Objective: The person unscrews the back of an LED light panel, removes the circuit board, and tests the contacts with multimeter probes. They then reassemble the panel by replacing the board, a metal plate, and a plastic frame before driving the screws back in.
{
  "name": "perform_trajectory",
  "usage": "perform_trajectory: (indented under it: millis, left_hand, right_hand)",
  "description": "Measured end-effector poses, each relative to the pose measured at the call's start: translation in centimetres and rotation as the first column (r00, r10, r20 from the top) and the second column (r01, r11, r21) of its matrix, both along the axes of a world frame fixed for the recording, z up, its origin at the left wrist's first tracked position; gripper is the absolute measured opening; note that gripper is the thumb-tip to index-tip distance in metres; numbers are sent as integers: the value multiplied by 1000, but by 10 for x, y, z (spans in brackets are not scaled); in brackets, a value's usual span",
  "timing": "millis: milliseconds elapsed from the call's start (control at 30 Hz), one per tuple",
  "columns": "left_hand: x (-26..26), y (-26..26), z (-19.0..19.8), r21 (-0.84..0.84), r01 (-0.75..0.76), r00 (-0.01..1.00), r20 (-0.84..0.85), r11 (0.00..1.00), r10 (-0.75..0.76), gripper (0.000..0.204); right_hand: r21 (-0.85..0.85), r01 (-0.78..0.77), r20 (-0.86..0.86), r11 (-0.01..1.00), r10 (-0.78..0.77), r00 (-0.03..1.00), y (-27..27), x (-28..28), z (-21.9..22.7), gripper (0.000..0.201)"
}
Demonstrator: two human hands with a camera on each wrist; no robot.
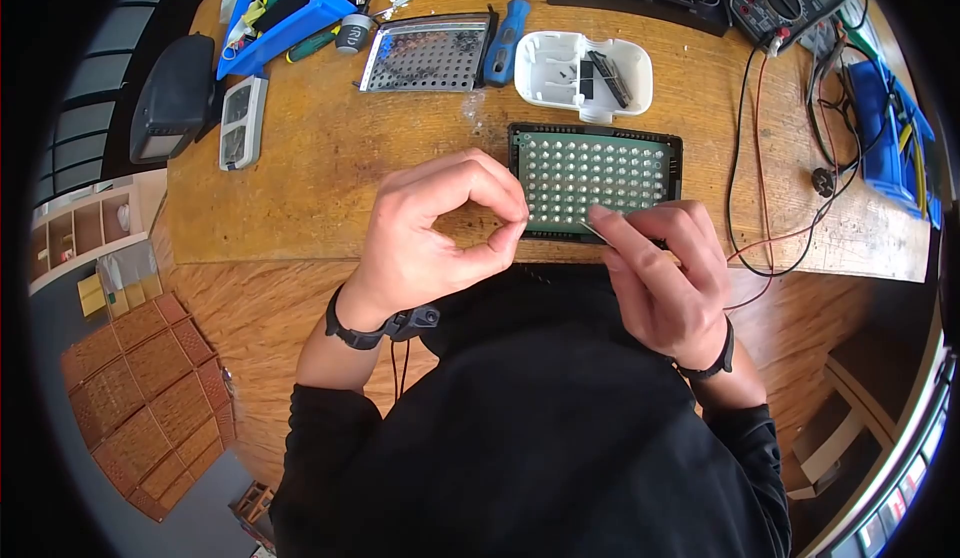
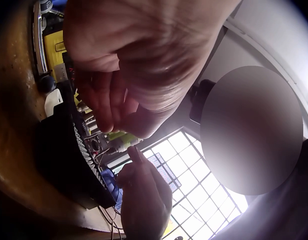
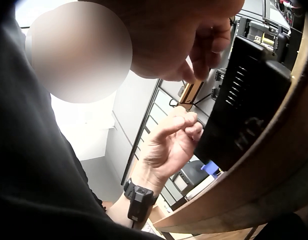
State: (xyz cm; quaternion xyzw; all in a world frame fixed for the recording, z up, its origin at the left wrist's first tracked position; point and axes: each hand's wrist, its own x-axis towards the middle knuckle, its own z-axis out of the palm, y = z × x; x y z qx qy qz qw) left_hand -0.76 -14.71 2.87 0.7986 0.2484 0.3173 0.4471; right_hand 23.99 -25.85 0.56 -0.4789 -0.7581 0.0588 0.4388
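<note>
In front of me on the table lies an LED light panel [image 1: 590, 171], a green board with rows of clear LEDs in a black housing. My left hand [image 1: 430, 223] is at its left corner, index fingertip and thumb meeting in a ring; anything between them is hidden. Over the panel's near edge, my right hand [image 1: 672, 273] pinches a thin, pale metallic piece [image 1: 597, 230] between thumb and index finger, its kind unclear. Both hands, the left [image 3: 169, 145] and the right [image 2: 146, 200], hover beside the housing in the wrist views.
Behind the panel stands a white plastic case [image 1: 547, 63] with small dark parts inside. A blue screwdriver [image 1: 508, 43] and a perforated metal plate [image 1: 425, 56] lie to its left. Blue bins [image 1: 290, 28] sit far left. On the right are a multimeter [image 1: 785, 0] and loose cables [image 1: 760, 148].
</note>
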Motion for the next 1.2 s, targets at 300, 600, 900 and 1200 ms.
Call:
perform_trajectory:
  millis: [300, 600, 900, 1200]
  left_hand:
    - [-3, -4, -6, 45, -34, 998, 47, 998, 32, 23]
    - [-5, -8, -7, -9, -50, 997, 54, 999, 50, 21]
    - [-3, -7, -8, 12, -37, 998, 54, 999, 36, 21]
    - [-2, -10, -7, -7, -62, 998, 34, 998, 62, 21]
  right_hand:
    - [-27, -81, -138, 996, 77, 987, 14, -19, 7, 37]
    - [-45, -60, -148, 997, 53, 988, 18, -28, 8, 28]
    - [-69, -51, -155, 996, 39, 987, 15, -28, 8, 26]
    - [-48, -65, -133, 997, 58, 989, 16, -26, 4, 28]
